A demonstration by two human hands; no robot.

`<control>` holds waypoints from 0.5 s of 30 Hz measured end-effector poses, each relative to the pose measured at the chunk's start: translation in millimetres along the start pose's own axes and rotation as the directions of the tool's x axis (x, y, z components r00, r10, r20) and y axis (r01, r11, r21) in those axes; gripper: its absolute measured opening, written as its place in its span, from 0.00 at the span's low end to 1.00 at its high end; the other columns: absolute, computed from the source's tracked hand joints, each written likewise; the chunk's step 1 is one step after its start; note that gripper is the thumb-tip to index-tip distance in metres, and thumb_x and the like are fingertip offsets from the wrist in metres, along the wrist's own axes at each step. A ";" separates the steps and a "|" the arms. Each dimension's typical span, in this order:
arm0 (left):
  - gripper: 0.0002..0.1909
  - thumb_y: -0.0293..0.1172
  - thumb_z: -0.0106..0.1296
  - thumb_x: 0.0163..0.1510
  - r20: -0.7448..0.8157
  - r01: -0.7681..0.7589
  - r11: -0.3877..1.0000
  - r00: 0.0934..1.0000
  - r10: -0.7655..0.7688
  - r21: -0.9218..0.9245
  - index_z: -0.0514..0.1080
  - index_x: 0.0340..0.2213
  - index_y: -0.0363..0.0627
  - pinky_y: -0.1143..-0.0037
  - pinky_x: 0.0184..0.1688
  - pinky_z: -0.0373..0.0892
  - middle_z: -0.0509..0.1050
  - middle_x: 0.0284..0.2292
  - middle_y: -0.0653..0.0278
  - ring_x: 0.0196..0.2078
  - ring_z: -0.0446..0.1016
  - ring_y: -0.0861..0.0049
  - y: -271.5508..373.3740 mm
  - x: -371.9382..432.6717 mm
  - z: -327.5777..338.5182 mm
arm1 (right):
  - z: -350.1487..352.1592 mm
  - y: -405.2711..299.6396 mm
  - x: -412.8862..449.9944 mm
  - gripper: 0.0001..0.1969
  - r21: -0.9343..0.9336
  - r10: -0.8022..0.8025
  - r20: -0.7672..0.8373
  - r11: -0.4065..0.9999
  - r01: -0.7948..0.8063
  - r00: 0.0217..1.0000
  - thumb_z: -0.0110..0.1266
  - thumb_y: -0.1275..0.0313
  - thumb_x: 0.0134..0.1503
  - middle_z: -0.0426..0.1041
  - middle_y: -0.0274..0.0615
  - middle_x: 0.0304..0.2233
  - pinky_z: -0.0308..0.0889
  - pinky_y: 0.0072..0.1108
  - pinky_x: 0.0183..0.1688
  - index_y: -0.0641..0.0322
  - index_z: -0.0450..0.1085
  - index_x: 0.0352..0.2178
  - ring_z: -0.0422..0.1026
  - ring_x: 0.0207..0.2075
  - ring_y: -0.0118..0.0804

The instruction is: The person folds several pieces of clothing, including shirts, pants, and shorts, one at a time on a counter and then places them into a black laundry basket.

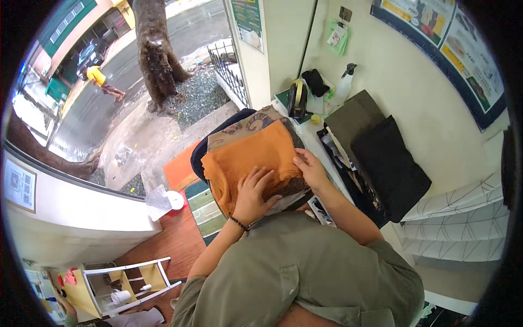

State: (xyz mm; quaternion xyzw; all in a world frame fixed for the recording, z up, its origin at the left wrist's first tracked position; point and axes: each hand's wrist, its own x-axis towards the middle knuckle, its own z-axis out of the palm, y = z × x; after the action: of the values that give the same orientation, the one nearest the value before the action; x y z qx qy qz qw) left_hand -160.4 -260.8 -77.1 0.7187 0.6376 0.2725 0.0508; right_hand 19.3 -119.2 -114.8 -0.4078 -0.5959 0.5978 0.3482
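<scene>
An orange folded cloth garment (253,151) lies on top of a stack of folded clothes in front of me. My left hand (254,196) rests on its near edge with the fingers spread, palm down. My right hand (309,165) pinches the garment's right edge between thumb and fingers. Beneath it show a tan patterned cloth (233,133), a dark navy one (199,157) at the left, and brown and grey cloth near my wrists. What supports the stack is mostly hidden.
At the right, folded olive cloth (355,118) and black cloth (388,167) lie on piled clothes. A tape dispenser (298,100) and a spray bottle (344,86) stand on the white counter. A white-framed shelf (130,286) is at lower left, near another person's arm. A person in yellow (98,77) walks outside.
</scene>
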 end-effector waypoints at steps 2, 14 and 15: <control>0.38 0.42 0.65 0.44 -0.099 -0.025 0.966 0.995 -0.001 -0.256 0.65 0.54 0.41 0.66 0.51 0.65 0.70 0.49 0.50 0.51 0.69 0.57 15.1 11.7 -5.1 | 16.5 -35.3 -9.6 0.16 0.198 0.013 0.042 0.980 -0.022 0.999 0.52 0.76 0.60 0.74 0.36 0.40 0.68 0.17 0.43 0.69 0.67 0.50 0.71 0.39 0.23; 0.20 0.27 0.55 0.51 -0.132 0.092 0.918 0.979 -0.153 -0.387 0.70 0.47 0.35 0.70 0.35 0.72 0.76 0.28 0.47 0.32 0.78 0.61 33.5 54.5 -67.6 | 15.0 -112.8 -18.5 0.22 0.043 -0.305 0.268 0.951 0.305 0.914 0.58 0.78 0.54 0.74 0.32 0.38 0.67 0.15 0.41 0.62 0.68 0.52 0.70 0.38 0.20; 0.20 0.26 0.54 0.51 -0.145 0.035 0.911 0.984 -0.103 -0.411 0.70 0.47 0.34 0.72 0.38 0.71 0.77 0.31 0.49 0.35 0.78 0.65 28.1 58.9 -76.6 | 10.8 -115.9 -17.8 0.22 -0.205 -0.386 0.269 0.872 0.444 0.882 0.59 0.78 0.53 0.74 0.32 0.38 0.67 0.15 0.40 0.61 0.69 0.51 0.70 0.38 0.20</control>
State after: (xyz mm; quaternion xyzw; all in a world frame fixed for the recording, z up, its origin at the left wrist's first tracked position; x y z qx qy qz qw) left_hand -168.1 -231.3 18.9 0.6445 0.5941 0.4551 0.1563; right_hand 9.0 -134.4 1.5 -0.2430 -0.7777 0.4664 0.3444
